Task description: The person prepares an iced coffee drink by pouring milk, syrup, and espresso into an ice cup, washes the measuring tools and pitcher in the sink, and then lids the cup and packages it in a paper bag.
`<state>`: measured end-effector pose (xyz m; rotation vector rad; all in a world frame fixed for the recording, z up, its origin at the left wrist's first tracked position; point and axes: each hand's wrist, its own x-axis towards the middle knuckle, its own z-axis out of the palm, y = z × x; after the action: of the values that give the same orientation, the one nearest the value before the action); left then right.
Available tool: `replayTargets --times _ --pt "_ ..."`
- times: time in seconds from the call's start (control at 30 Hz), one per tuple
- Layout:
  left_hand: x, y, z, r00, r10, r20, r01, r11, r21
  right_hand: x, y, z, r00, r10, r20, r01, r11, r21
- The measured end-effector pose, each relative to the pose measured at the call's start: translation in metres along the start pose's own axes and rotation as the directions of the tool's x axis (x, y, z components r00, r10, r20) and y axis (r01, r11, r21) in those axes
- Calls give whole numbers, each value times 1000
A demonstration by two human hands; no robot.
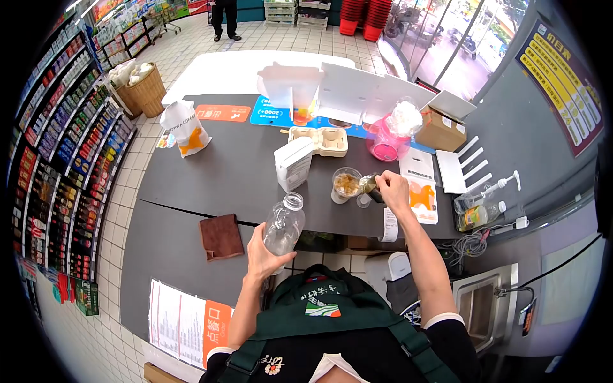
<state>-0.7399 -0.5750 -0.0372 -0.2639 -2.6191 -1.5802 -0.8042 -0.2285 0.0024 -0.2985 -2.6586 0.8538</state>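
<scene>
The person's left hand curls round the lower part of a clear bottle, thumb on one side and fingers on the other, so that grip is closed about it. The bottle is uncapped, its mouth upward and leaning slightly, at the near edge of the dark surface; whether its base touches anything cannot be told.

The right hand pinches a small dark container between thumb and fingers. That container is tilted beside the rim of a clear plastic cup, which stands upright with brownish contents; its exact kind is hard to make out, and whether it touches the cup is unclear. A small clear glass stands just below it.

Left of the cup stands a white carton, with a molded-pulp cup carrier behind. A pink pitcher sits farther back, near a cardboard box. To the right of the right hand lies a flat paper bag with an orange print, and a receipt strip hangs at the edge. A folded brown cloth lies left of the bottle.
</scene>
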Motion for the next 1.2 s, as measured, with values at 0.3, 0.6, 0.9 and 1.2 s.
replayTargets --times 0.3,0.6,0.9,1.2 --pt "-5 -5 -3 1000 -23 5 23 1000 -17 8 -1 -3 999 -30 -20 29 998 -50" --pt "-8 -13 -3 999 -6 -35 6 1000 -15 4 -7 -1 999 -42 5 42 997 -71" --pt "-7 -15 -1 999 -8 -48 5 999 -48 4 -12 -2 997 -79 18 81 988 -130" --pt "-9 -13 1 999 -21 -47 19 999 -47 8 -15 -3 994 -105 38 110 976 -186"
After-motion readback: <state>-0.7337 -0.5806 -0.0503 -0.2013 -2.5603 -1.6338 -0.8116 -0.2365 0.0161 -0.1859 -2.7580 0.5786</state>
